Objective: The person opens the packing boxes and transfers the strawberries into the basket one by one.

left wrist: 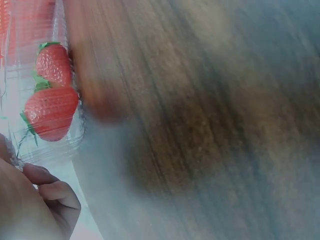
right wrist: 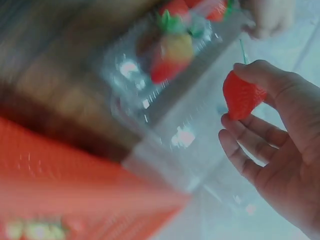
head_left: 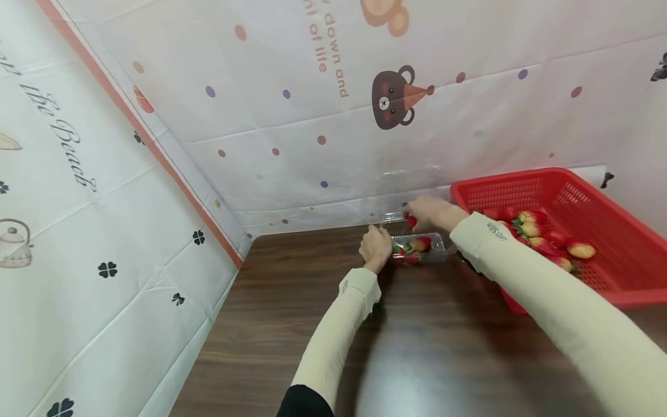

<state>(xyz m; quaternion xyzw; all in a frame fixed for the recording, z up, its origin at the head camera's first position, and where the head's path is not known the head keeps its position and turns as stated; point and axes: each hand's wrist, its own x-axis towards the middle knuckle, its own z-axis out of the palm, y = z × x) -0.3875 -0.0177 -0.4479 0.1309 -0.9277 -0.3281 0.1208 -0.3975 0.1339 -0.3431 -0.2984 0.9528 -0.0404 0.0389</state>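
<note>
A clear plastic clamshell box (head_left: pixel 444 255) lies on the table with its lid raised at the back. Several strawberries (left wrist: pixel 52 112) are inside it, red with green leaves, one of them pale near the stem (right wrist: pixel 172 57). My left hand (head_left: pixel 376 248) grips the left end of the box with curled fingers (left wrist: pixel 60 192). Above the back of the box, my right hand (head_left: pixel 429 212) pinches one red strawberry (right wrist: pixel 242 95) between thumb and fingers. That strawberry is apart from the ones in the box.
To the right stands a red plastic basket (head_left: pixel 620 249) with perforated walls, holding several more strawberries (head_left: pixel 542 234). The brown wooden table (head_left: pixel 292 313) meets a printed white sheet (head_left: pixel 292 179) at the back and left.
</note>
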